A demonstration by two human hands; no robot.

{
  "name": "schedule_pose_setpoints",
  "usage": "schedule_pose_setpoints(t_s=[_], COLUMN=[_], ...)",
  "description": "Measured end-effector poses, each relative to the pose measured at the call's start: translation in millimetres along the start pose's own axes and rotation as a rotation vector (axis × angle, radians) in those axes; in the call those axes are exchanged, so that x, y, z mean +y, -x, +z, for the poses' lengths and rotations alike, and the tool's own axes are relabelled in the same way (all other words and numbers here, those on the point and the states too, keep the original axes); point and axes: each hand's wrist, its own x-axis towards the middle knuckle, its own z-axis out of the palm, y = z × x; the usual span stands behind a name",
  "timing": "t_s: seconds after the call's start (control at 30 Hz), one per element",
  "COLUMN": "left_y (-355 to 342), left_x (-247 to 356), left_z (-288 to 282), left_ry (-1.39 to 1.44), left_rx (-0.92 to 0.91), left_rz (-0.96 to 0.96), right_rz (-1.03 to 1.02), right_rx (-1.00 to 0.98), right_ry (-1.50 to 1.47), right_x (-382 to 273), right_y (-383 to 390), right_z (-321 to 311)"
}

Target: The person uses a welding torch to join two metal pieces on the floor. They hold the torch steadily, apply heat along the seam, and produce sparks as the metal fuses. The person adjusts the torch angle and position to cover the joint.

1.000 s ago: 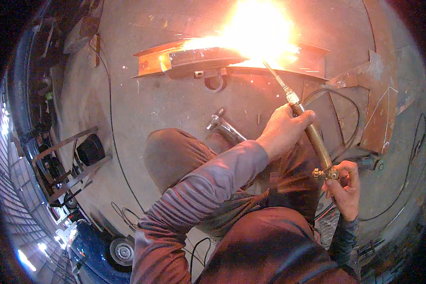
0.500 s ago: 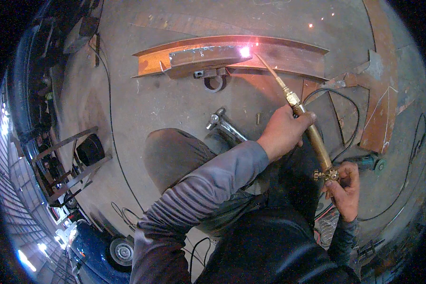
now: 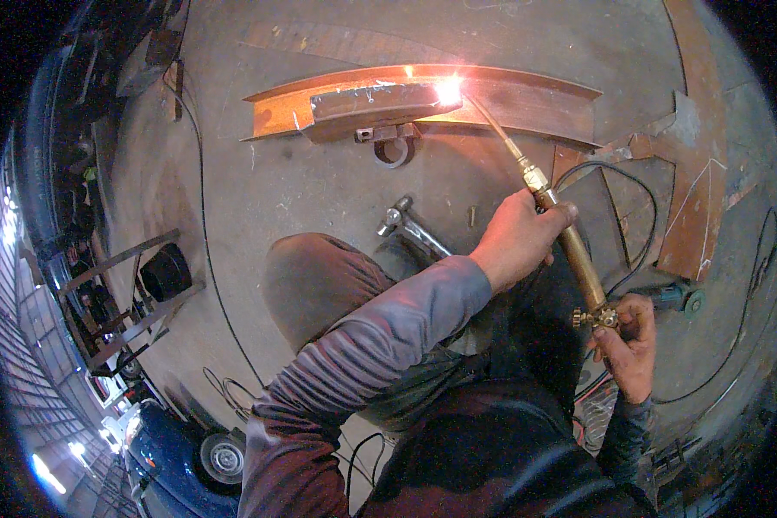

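A brass gas torch (image 3: 583,263) slants up and away from me, its thin nozzle ending near a bright white glow. My left hand (image 3: 518,237) is closed around the front of its handle. At the rear end, my right hand (image 3: 630,345) pinches by the brass valve knobs. The glow sits at the right end of a dark curved steel piece (image 3: 363,104), which rests on a rusty steel channel (image 3: 535,108). Just below that piece is a small bracket with a metal ring (image 3: 394,154). A hammer (image 3: 414,229) lies before my knees, its handle's end hidden.
Rusty steel plates (image 3: 695,190) lie at the right, with an angle grinder (image 3: 678,298) beside my right hand. A black hose (image 3: 652,207) loops next to the torch. Cables cross the floor on the left, near a metal frame (image 3: 112,259) and a dark blue vehicle (image 3: 177,449).
The glow at the nozzle has grown larger and turned from pinkish to white-orange, lighting the steel more brightly. Both hands and the torch stay almost in place.
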Motion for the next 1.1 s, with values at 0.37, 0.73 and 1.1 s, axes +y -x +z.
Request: schedule_pose_setpoints(t_s=[0.37,0.73,1.1], left_y=[-5,-15,-15], left_x=[-8,-20,-21], left_z=[0,0,1], left_ry=[0.026,-0.012,-0.012], left_rx=[-0.014,0.026,0.046], left_rz=[-0.008,0.077,0.126], right_rz=[0.002,0.036,0.044], right_rx=[-0.043,-0.036,-0.005], right_ry=[-0.017,-0.012,-0.015], right_x=[13,9,7], right_y=[-1,-3,-3], right_z=[-8,-6,-3])
